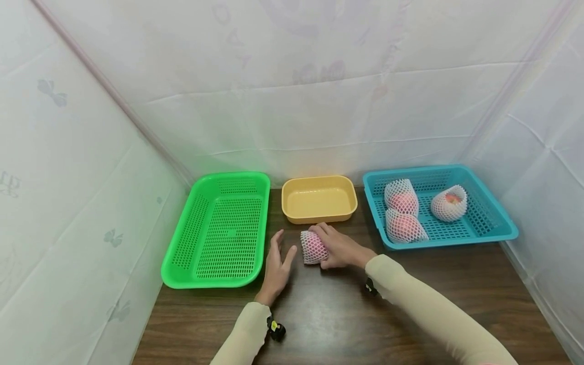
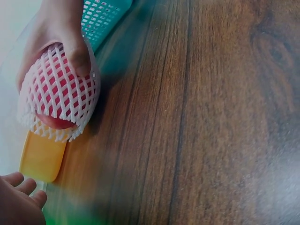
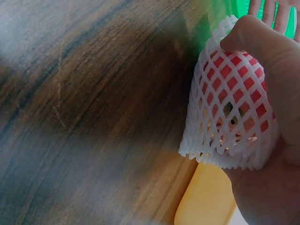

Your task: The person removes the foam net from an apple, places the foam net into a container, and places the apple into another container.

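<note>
My right hand (image 1: 339, 248) grips a red apple (image 1: 314, 247) in a white foam net sleeve, low over the table in front of the yellow container. In the right wrist view the thumb (image 3: 246, 35) lies across the net, and the apple's stem hollow shows through the mesh. My left hand (image 1: 276, 266) is just left of the apple, apart from it, with fingers extended and thumb spread. The left wrist view catches only its fingertips (image 2: 27, 186) at the lower left; the apple's open net end faces them.
A green basket (image 1: 261, 223) stands at the left, with a yellow container (image 1: 319, 203) at the back middle. The blue basket (image 1: 438, 241) at the right holds three netted fruits (image 1: 449, 204). White curtains (image 1: 301, 116) enclose the back and sides of the wooden table (image 1: 328, 319).
</note>
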`<action>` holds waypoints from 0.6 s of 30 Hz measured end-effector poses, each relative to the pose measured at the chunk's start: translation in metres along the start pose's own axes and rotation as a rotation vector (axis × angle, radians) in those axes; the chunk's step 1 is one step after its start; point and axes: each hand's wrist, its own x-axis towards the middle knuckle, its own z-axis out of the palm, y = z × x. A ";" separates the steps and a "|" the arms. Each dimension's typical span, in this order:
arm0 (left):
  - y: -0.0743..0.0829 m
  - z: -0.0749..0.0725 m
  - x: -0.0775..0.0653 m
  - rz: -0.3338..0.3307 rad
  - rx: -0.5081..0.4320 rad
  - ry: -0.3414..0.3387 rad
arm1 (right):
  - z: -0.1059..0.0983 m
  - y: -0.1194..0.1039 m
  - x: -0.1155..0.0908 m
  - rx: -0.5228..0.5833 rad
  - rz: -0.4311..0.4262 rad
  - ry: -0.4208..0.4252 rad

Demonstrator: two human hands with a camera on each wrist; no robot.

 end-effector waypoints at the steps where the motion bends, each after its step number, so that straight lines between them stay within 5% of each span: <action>1: 0.000 0.000 0.000 -0.001 0.001 -0.001 | 0.000 0.000 0.000 0.001 -0.003 0.001; 18: 0.000 0.003 -0.001 -0.006 0.016 0.004 | -0.001 -0.001 -0.001 -0.030 0.013 0.008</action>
